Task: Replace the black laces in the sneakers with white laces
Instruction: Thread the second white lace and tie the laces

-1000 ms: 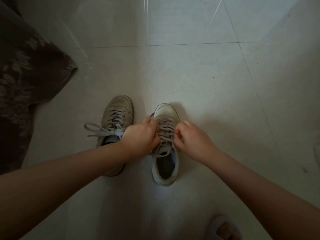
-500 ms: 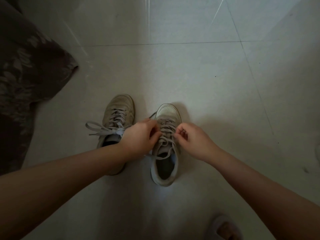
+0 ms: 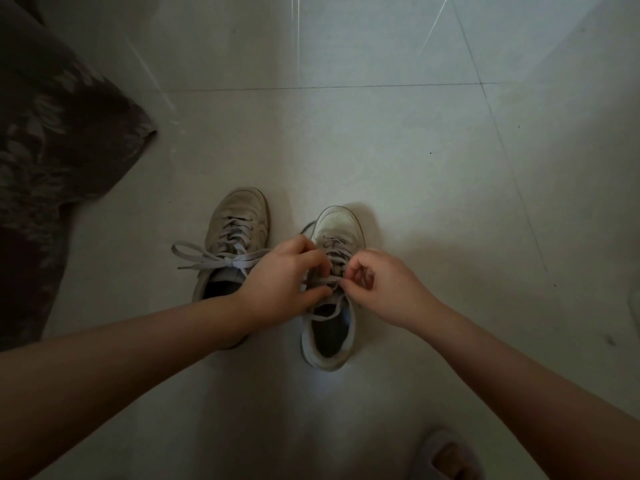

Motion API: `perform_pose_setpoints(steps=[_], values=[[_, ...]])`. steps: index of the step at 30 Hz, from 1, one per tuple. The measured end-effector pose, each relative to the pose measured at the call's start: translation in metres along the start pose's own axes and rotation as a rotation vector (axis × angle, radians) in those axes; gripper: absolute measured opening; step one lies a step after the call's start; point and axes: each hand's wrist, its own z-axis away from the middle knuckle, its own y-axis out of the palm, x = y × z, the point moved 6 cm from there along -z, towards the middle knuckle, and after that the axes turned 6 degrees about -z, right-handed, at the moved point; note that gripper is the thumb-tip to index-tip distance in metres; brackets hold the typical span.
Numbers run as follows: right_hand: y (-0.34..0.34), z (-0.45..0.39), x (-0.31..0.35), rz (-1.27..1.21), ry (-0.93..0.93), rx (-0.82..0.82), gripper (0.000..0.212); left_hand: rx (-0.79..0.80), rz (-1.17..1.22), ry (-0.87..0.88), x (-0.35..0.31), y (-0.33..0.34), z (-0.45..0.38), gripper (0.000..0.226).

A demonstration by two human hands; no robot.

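Two bare forearms enter from the lower corners of the head view; no sleeves, cuffs or gloves visible anywhere along them. Left hand (image 3: 280,278) bare: no ring, no band at the wrist. Right hand (image 3: 384,285) likewise bare, no watch or bracelet. Nails look short and unpainted, though the dim light leaves that uncertain. At the bottom edge, one foot (image 3: 448,457) in an open-toed pale slipper, its strap greyish-lilac, toes showing. No other clothing that plainly belongs to the person is in view.
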Motion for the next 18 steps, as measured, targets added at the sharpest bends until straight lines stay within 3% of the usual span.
perform_pose_setpoints(steps=[6, 8, 10, 13, 15, 18], values=[[0.002, 0.0, -0.003, -0.066, 0.048, 0.02, 0.009, -0.169, -0.108, 0.154, -0.016, -0.018, 0.011, 0.018], [0.001, 0.002, -0.004, -0.075, 0.041, 0.002, 0.006, -0.066, -0.175, 0.3, -0.023, -0.013, 0.02, 0.014], [-0.003, 0.005, -0.005, -0.097, 0.046, -0.025, 0.004, 0.119, -0.202, 0.342, -0.027, -0.004, 0.026, 0.026], [-0.005, 0.006, -0.006, -0.104, 0.061, -0.028, 0.006, 0.227, -0.087, 0.091, -0.02, 0.002, 0.023, 0.045], [-0.003, 0.006, -0.008, -0.097, 0.075, -0.025, 0.01, 0.117, -0.043, -0.078, -0.012, -0.003, 0.015, 0.035], [0.0, 0.004, -0.008, -0.071, 0.112, -0.001, 0.008, 0.008, -0.118, -0.139, -0.014, -0.013, 0.004, 0.021]])
